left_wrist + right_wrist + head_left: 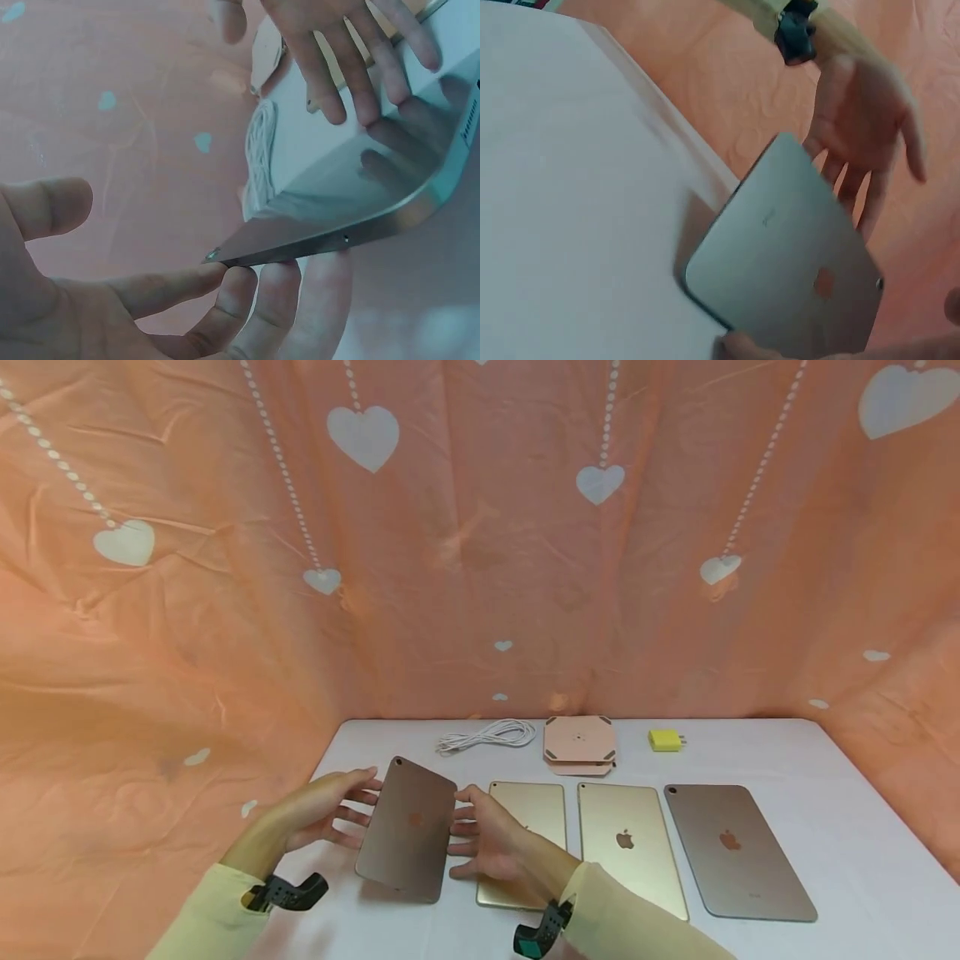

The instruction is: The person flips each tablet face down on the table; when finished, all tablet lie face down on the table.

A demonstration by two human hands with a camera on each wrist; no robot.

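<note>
A grey tablet (408, 852) is tilted on the left side of the table, its back with the apple logo toward the head camera. My left hand (326, 810) has its fingertips against the tablet's left edge, its thumb standing apart in the left wrist view. At the opposite edge is my right hand (495, 839), fingers spread and extended toward the tablet. In the right wrist view, a fingertip (739, 346) of the right hand meets the tablet's edge. The tablet's screen side is hidden from the head view.
To the right lie two gold tablets (633, 852), one partly under my right forearm, and a larger grey tablet (738, 868). Along the back of the white table (832, 827) are a coiled white cable (487, 737), a pink folding stand (579, 740) and a yellow charger plug (664, 741).
</note>
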